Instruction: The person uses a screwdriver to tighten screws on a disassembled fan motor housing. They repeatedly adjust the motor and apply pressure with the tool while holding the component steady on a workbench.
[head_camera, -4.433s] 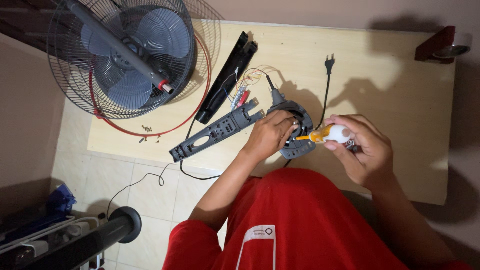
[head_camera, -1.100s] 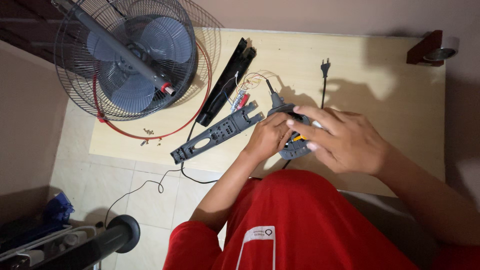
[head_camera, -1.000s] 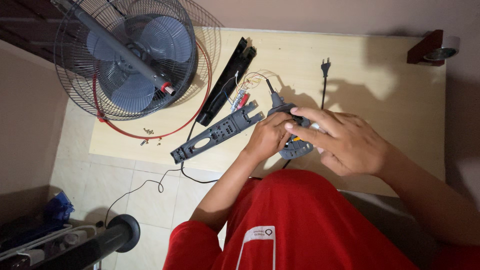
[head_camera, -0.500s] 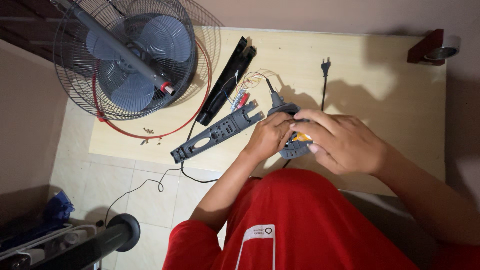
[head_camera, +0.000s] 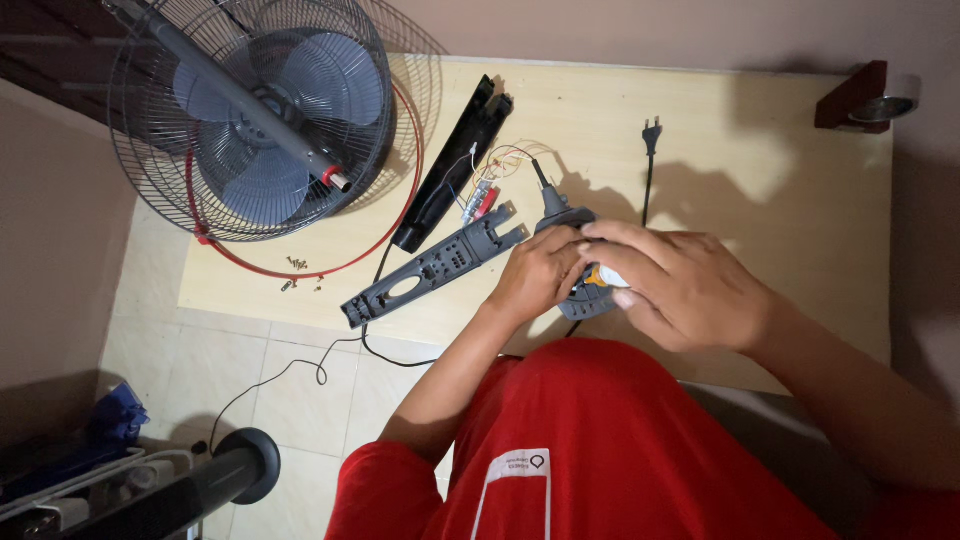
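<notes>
Head view. Two hands at table (head_camera: 780, 150) front edge. Left hand (head_camera: 540, 275) gripping one grey housing (head_camera: 562, 215); right hand (head_camera: 680, 285) closed around one screwdriver (head_camera: 603, 277), tip hidden. One grey panel (head_camera: 430, 268) and one black cover (head_camera: 452, 165) just left. One fan (head_camera: 255, 110) far left. One plug (head_camera: 651, 132) behind.

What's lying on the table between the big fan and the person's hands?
In the head view, between the fan and the left hand lie a long black cover, a grey panel and some loose wires.
</notes>
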